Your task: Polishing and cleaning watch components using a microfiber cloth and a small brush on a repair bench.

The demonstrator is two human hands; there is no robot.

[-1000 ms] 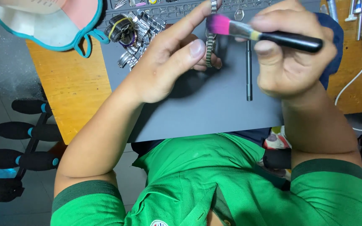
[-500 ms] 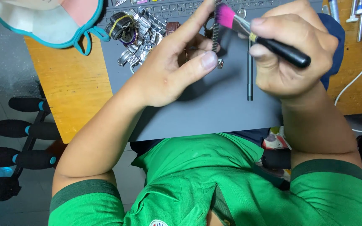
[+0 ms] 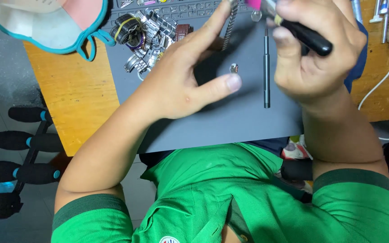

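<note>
Grey mat point(image 3: 230, 121) is the landmark. Above its far edge the left hand point(image 3: 181, 81) pinches a metal watch band point(image 3: 228, 24) between raised fingers, thumb stretched out. Beside it the right hand point(image 3: 311, 54) is clamped on a black-handled brush point(image 3: 302, 33) (pink bristles). A slim dark tool point(image 3: 266, 67) lies on the mat.

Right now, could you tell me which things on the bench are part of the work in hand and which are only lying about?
In hand:
left hand lifting a metal watch band
right hand holding a pink-bristled brush
grey mat beneath

Lying about:
heap of watch bands
dark slim tool
small metal part
white cable
pink and teal cloth item
</note>
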